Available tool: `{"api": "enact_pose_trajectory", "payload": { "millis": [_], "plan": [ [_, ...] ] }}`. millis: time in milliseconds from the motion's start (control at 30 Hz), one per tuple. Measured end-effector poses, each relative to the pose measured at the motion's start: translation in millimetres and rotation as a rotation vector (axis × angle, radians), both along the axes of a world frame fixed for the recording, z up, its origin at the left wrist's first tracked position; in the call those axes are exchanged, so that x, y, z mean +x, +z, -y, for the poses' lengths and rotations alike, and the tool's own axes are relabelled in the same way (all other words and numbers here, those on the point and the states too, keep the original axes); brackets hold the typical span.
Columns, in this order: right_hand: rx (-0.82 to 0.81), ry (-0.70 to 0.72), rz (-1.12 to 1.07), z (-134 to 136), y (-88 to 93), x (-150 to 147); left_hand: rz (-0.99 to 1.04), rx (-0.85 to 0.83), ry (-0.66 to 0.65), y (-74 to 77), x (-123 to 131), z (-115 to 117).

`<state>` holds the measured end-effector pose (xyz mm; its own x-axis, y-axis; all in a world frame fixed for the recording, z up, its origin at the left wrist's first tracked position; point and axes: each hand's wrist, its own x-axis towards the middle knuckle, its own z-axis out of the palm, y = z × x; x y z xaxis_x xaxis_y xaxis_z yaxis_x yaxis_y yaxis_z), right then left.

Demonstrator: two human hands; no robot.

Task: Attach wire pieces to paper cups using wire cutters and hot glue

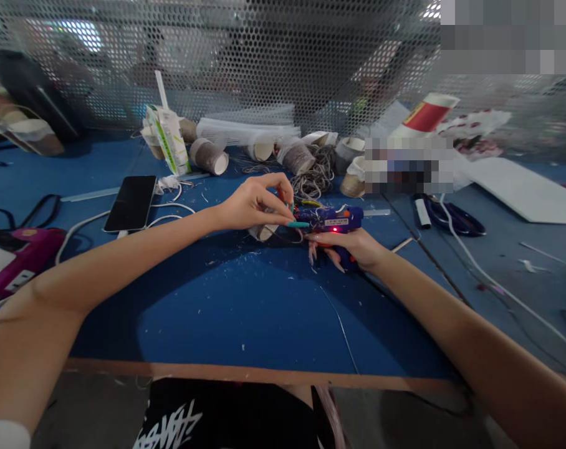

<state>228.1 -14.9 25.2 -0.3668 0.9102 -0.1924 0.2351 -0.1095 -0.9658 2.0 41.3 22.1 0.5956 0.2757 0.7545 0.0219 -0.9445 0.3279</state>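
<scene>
My right hand (353, 246) is wrapped round a blue hot glue gun (350, 218), which lies on its side with a red light lit and a clear glue stick (377, 212) out of its back end. My left hand (262, 202) is at the front of the gun, fingers bent in a pinch; what they grip is too small to make out. Teal covers (298, 224) show at its fingertips. Just beneath that hand lies a small cord-wrapped paper cup (263, 232). A thin grey cord (290, 239) curves between the cup and the gun's front.
Behind my hands are a tangle of grey cord (316, 171), several wrapped cups (209, 156) and a bundle of clear glue sticks (248, 128). To the left lie a phone (131, 202) and a magenta glue gun (23, 262). A white cable (493, 280) crosses the right side.
</scene>
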Motion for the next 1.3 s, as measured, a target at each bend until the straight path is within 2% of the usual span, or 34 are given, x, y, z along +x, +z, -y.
{"api": "enact_pose_trajectory", "payload": {
  "millis": [567, 867, 1300],
  "plan": [
    [-0.049, -0.005, 0.041, -0.6, 3.1, -1.1, 0.048, -0.008, -0.031, -1.7, 1.2, -1.0],
    [-0.039, 0.055, 0.028, -7.9, -5.3, 3.7, 0.026, -0.027, -0.019, -1.1, 0.9, -0.4],
    [-0.055, 0.014, 0.05, -8.0, -4.3, 0.2, 0.018, -0.041, -0.015, -1.1, 0.7, -0.3]
  ]
}}
